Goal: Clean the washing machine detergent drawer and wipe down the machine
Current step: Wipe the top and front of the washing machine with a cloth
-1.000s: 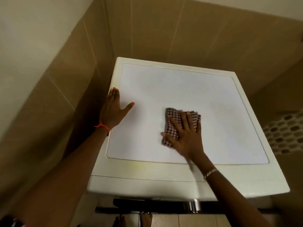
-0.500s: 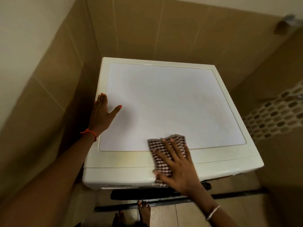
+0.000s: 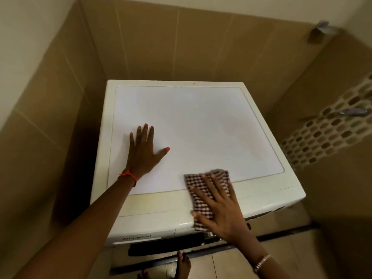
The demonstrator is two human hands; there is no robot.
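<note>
Cloth (image 3: 203, 198) of a small brown-and-white check lies folded on the front edge of the washing machine (image 3: 197, 127). Its far end reaches onto the pale panel of the top and its near end bends down over the rounded front lip. The right hand (image 3: 221, 210) lies flat on it, fingers straight and spread, pressing rather than gripping, with the thumb at the cloth's near left corner. A thin beaded bracelet (image 3: 261, 262) circles that wrist. The left hand (image 3: 144, 152) rests palm-down on the left part of the top, released and holding nothing, with fingers together, thumb stretched to the right and nails painted orange. An orange thread (image 3: 128, 176) is tied round its wrist. The machine stands in a corner of tan-tiled walls (image 3: 151, 43). Its top is a smooth, whitish rectangle with rounded corners, set inside a cream, slightly yellowed border that is broadest along the front. Below the lip the front face carries a line of lettering (image 3: 136, 237) too blurred to read, and a dark band (image 3: 167, 244) shows beneath it. A strip of oval mosaic (image 3: 326, 133) crosses the wall on the right, and a metal fitting (image 3: 322, 29) juts out high in that corner. A bare foot (image 3: 183, 264) stands on the tiled floor (image 3: 231, 264) just in front of the machine.
</note>
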